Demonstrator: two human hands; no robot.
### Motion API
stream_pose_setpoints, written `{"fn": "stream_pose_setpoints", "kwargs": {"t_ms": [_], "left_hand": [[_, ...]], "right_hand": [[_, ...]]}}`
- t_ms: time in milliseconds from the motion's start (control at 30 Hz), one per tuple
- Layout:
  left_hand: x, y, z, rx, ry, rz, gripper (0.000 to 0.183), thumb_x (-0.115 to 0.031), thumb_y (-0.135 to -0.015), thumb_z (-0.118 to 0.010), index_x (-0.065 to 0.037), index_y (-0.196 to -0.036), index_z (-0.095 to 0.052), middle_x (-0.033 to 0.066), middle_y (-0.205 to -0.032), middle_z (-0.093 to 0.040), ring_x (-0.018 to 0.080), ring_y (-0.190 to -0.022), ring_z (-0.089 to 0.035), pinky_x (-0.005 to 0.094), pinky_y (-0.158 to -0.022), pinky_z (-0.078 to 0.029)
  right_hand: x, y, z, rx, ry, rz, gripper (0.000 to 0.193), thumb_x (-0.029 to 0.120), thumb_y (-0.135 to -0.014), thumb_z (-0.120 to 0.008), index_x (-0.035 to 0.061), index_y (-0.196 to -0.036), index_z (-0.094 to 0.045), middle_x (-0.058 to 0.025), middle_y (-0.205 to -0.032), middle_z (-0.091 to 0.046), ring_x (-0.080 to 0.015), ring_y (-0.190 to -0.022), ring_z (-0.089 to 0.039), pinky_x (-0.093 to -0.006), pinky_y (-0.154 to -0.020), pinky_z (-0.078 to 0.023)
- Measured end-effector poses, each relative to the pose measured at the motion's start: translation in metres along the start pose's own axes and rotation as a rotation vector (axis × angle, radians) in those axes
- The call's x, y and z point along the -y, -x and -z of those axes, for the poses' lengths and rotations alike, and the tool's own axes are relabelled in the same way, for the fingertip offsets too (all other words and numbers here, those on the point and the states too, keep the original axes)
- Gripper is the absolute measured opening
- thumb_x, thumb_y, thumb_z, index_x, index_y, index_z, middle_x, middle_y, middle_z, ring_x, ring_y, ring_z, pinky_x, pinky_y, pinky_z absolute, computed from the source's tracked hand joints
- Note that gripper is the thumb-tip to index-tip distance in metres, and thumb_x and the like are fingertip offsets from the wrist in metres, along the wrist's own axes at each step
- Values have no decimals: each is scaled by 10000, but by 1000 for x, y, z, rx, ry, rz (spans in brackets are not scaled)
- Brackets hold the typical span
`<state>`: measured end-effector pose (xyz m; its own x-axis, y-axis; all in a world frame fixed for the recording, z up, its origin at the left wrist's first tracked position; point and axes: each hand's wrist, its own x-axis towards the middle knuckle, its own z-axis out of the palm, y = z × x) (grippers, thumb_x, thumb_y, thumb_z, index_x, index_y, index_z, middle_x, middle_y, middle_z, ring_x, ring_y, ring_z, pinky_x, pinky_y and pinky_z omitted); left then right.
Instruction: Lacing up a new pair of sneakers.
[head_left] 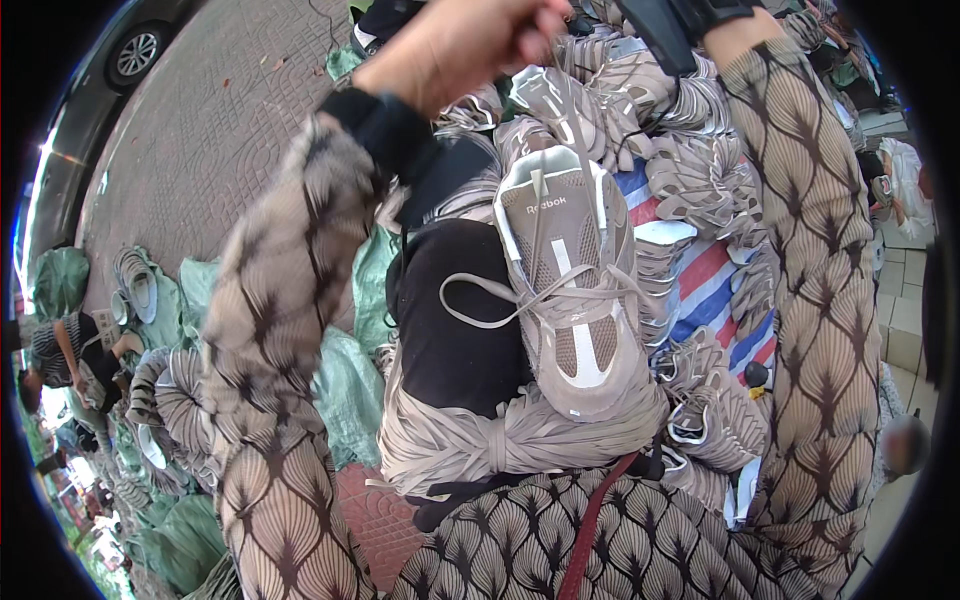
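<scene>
A beige and white sneaker [580, 300] rests on my lap with its toe toward me, lying over a tied bundle of flat beige shoelaces [500, 440]. One loop of its lace [480, 302] hangs out to the left, and a lace strand runs upward from the shoe. My left hand [500, 45], slightly blurred, is raised beyond the heel at the top edge, its fingers closed on that strand. My right wrist with its black band [700, 20] reaches the upper edge; the right hand itself lies outside the picture.
Piles of similar beige shoes [700, 180] lie ahead and to the right on a red, white and blue striped sheet [700, 290]. Green sacks [345, 390] and more shoes [180, 395] are at the left. Another person [75, 355] is at the far left, and a dark car [110, 80] stands beyond.
</scene>
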<state>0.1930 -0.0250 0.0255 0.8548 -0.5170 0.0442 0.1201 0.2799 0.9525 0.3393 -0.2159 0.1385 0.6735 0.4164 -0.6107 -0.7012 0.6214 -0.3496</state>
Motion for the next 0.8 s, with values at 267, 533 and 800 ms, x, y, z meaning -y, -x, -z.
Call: {"fn": "stream_pose_setpoints", "kwargs": {"t_ms": [267,533,800], "left_hand": [[-84,-16,47,-345,-22,-69,239,-261,-1012,-384,-75,-942,-517,17,-773,-576,124,-601,-521,249,-557,-448],[17,91,4,-202,-875,-231,197,-236,-870,-648,-44,-917,-647,22,-786,-620,117,-671,-571,267,-614,-469],[42,164,-71,-3,-1218,-141,128,-147,-715,-727,-92,-777,-630,40,-913,-539,242,-926,-490,389,-841,-329]], "right_hand": [[-178,58,85,518,1094,-120,327,261,-993,-468,-15,-1150,-546,-90,-1010,-627,-63,-582,-588,-202,-456,-517],[-118,-3,96,256,924,308,321,241,-1005,-400,-25,-943,-569,-118,-842,-647,-203,-669,-647,-325,-674,-570],[-114,9,112,234,953,343,298,232,-998,-419,-20,-968,-576,-122,-859,-659,-175,-650,-637,-326,-648,-568]]}}
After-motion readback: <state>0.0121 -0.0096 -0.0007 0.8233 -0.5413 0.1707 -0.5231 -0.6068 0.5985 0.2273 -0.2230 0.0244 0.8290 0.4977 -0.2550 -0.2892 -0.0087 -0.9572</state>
